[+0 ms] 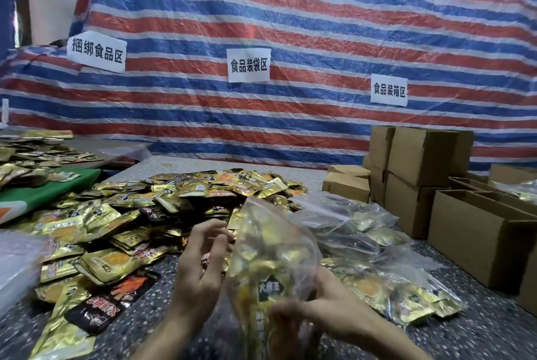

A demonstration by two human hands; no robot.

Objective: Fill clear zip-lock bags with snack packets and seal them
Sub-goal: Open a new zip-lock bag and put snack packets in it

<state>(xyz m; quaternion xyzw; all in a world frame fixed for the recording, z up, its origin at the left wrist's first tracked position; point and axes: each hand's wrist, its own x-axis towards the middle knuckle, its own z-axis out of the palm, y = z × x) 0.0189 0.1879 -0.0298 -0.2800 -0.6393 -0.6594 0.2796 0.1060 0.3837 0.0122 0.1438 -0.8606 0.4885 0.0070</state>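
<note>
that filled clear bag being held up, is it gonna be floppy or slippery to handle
Probably floppy: the clear bag bulges unevenly around its loose gold packets. Likely slick, since the film looks glossy. The right hand holds its lower part, so the top may flop over.

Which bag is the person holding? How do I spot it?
Find the striped tarp and its middle white sign. Straight below, in front of the gold packet pile, is the clear bag. It alone stands upright in the right hand; the other bags lie heaped beside it.
</note>
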